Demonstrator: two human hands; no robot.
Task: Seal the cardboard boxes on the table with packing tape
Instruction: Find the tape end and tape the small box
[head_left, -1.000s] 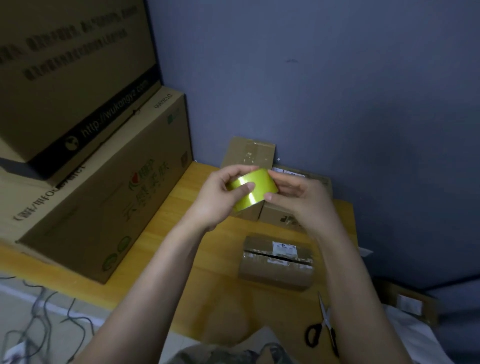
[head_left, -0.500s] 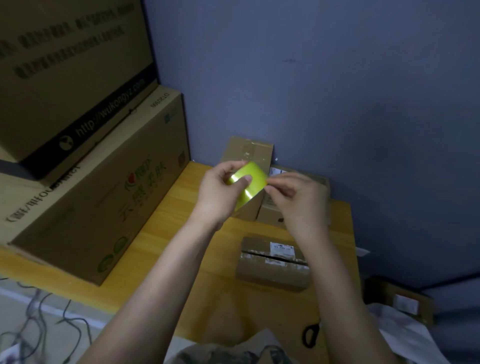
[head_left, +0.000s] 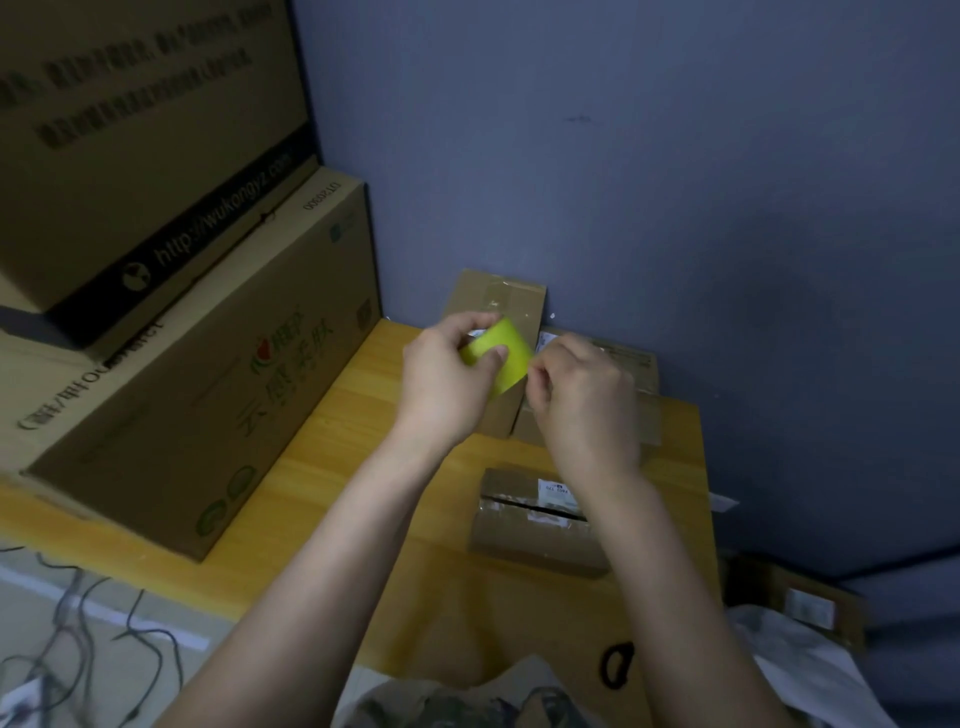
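Yellow-green tape (head_left: 503, 358) hung at mid-frame above the table (head_left: 363, 467) in the head view, gripped by the left hand (head_left: 447, 382). The right hand (head_left: 584, 397) pinched its right edge with curled fingers. Lower centre, a box (head_left: 530, 540) lay unsealed.

Dim blue-grey wall (head_left: 675, 182) behind a wooden table (head_left: 363, 447).

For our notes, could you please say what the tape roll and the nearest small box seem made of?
The tape roll looks like glossy yellow-green plastic film, catching light. The small box looks like matte brown cardboard, with creased flaps and a paper label.
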